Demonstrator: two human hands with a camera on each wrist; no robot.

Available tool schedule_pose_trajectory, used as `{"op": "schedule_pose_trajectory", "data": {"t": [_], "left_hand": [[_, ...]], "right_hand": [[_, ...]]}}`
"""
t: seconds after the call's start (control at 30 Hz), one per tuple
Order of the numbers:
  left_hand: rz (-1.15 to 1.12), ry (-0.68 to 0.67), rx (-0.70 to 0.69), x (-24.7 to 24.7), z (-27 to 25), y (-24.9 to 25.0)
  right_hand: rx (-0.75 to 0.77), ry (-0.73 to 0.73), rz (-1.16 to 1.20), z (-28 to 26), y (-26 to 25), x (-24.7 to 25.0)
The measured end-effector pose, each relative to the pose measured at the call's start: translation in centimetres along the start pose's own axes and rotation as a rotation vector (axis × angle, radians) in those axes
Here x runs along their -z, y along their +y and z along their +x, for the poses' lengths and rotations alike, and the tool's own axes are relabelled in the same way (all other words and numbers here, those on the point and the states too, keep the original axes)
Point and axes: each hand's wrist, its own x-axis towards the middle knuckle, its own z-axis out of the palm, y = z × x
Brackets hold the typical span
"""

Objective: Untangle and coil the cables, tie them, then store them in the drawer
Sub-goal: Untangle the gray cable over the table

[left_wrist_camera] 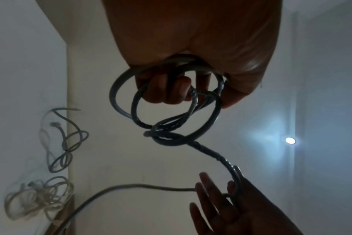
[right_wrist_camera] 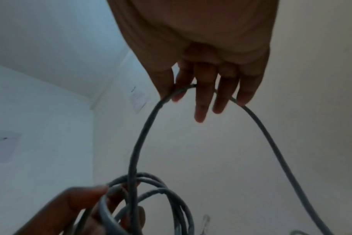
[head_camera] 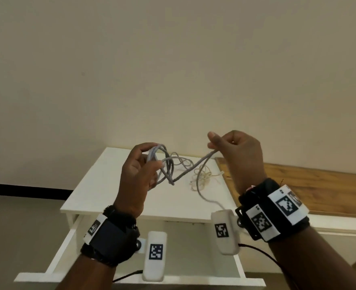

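left wrist: black strap point(head_camera: 110, 237), white tag module point(head_camera: 155, 256) | right wrist: black strap point(head_camera: 254, 208), checkered tags point(head_camera: 286, 206)

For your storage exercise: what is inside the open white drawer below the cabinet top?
Nothing shows on the drawer's visible floor. The forearms, wrist cameras and left hand cover much of it, and the cabinet top hides the back, so cables could lie unseen there.

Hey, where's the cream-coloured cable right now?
In the head view the cream cable lies tangled on the white cabinet top, toward its right edge, below the right hand and beside the grey cable.
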Motion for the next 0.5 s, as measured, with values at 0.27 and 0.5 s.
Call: {"op": "schedule_pose_trajectory", "data": {"t": [0.27,0.5], "left_hand": [[0.062,-0.159,0.025,-1.6,-1.0,0.7],[-0.078,-0.236,0.167,-1.3,-1.2,-0.3]], "right_hand": [[0.062,0.300,0.179,-0.5,-1.5,2.8],[0.153,0.438,0.192,-1.6,2.0,5.1]]}}
